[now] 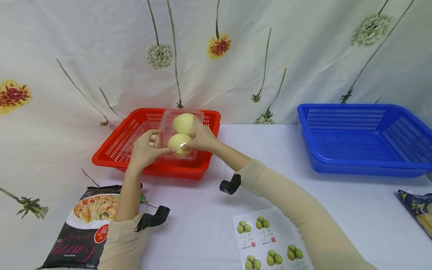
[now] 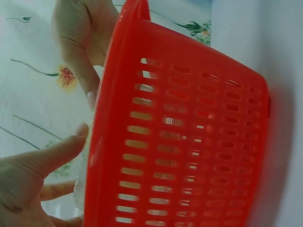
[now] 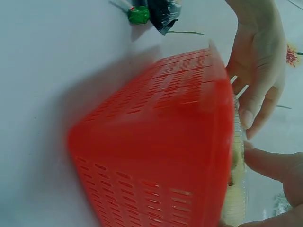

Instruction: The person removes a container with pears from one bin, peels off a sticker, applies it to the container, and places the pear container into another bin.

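Note:
Both hands grip a clear plastic box [image 1: 165,129] with two round, pale yellow fruits [image 1: 183,123] inside. It is at the right half of a red slotted basket [image 1: 118,164], tilted toward me. My left hand [image 1: 145,150] holds its left side, thumb along the front edge. My right hand [image 1: 202,137] holds the right side, thumb over the lower fruit. From the left wrist, the box's edge shows just above the basket rim, between the left hand [image 2: 28,184] and right hand [image 2: 85,42]. Another clear piece of packaging [image 1: 135,137] lies in the basket, partly hidden by my left hand.
A blue slotted basket [image 1: 364,165] stands at the right. At front left lies a black food packet [image 1: 84,232], with a green-wrapped lollipop [image 1: 143,198] beside it. A sheet of fruit stickers [image 1: 266,240] lies under my right forearm; a dark packet [image 1: 418,210] is at the right edge.

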Demonstrator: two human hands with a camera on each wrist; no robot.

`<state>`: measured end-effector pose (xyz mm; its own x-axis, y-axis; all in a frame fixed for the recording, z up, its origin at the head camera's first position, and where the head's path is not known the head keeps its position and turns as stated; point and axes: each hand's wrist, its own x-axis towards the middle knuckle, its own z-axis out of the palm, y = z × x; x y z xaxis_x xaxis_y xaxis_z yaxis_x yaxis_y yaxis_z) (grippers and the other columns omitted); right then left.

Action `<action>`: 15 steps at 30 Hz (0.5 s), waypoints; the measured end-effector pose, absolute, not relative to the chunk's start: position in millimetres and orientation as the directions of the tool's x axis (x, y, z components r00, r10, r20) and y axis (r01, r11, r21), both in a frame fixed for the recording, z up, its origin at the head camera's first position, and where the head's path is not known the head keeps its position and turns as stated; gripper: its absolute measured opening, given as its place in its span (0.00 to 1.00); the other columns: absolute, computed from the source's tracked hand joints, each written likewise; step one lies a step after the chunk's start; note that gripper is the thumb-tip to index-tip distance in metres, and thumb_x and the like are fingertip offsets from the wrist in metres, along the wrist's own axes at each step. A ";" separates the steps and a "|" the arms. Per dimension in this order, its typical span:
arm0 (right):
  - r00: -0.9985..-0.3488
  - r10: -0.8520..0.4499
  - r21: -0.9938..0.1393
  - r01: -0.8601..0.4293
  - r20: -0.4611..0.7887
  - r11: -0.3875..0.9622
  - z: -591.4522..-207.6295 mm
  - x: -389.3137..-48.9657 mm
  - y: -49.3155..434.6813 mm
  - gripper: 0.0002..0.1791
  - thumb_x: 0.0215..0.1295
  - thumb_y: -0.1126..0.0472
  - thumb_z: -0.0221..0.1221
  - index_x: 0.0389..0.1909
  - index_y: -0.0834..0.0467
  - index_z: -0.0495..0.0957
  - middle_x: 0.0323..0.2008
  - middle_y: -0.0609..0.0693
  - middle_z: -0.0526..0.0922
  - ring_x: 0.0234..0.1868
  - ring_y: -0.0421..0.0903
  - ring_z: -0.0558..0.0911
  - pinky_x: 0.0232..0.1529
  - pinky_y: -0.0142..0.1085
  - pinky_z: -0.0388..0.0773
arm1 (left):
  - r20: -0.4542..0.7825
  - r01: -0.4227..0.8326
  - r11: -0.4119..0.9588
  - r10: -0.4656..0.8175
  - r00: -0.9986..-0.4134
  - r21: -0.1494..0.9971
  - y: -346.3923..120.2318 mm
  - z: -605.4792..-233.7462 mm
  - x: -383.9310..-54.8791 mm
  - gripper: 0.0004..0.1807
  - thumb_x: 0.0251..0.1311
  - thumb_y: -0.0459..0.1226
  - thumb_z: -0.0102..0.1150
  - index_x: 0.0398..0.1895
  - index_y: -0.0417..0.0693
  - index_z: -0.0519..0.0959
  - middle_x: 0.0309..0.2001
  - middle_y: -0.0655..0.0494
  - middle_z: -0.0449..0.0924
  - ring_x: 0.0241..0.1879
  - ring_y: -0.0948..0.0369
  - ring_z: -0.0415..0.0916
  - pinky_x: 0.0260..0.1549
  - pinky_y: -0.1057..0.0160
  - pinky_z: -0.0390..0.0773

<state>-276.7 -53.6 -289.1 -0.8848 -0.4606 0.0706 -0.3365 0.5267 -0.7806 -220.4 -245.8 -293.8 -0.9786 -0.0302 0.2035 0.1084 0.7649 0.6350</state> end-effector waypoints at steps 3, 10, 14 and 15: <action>-0.895 -0.439 -0.826 -0.309 0.084 0.471 -286.4 -276.4 -48.9 0.54 0.49 0.60 0.70 0.71 0.61 0.46 0.57 0.56 0.70 0.55 0.49 0.70 0.54 0.39 0.74 | 0.249 0.144 0.751 -0.029 -0.968 0.645 -244.9 -288.9 -218.4 0.40 0.48 0.46 0.70 0.61 0.36 0.66 0.56 0.35 0.70 0.50 0.41 0.69 0.42 0.46 0.75; -0.895 -0.426 -0.898 -0.293 0.136 0.328 -278.1 -272.1 -35.1 0.49 0.48 0.60 0.70 0.68 0.58 0.51 0.58 0.53 0.68 0.56 0.48 0.69 0.51 0.39 0.76 | 0.368 0.238 0.692 -0.043 -0.929 0.682 -238.5 -283.1 -214.1 0.36 0.47 0.44 0.72 0.59 0.39 0.70 0.52 0.38 0.72 0.35 0.51 0.72 0.27 0.72 0.74; -0.905 -0.405 -0.922 -0.260 0.130 0.285 -273.2 -269.4 -24.5 0.50 0.48 0.60 0.70 0.69 0.57 0.51 0.59 0.53 0.67 0.57 0.48 0.68 0.51 0.40 0.76 | 0.437 0.296 0.653 -0.059 -0.898 0.697 -231.0 -282.4 -212.6 0.35 0.46 0.42 0.73 0.58 0.39 0.71 0.50 0.40 0.73 0.34 0.53 0.71 0.25 0.78 0.71; -0.909 -0.395 -0.924 -0.256 0.130 0.284 -272.2 -268.7 -21.5 0.51 0.47 0.60 0.70 0.69 0.57 0.51 0.58 0.54 0.66 0.56 0.49 0.68 0.51 0.41 0.75 | 0.456 0.311 0.650 -0.060 -0.888 0.693 -228.6 -282.1 -212.5 0.35 0.46 0.41 0.73 0.57 0.39 0.72 0.50 0.40 0.74 0.34 0.53 0.70 0.26 0.78 0.71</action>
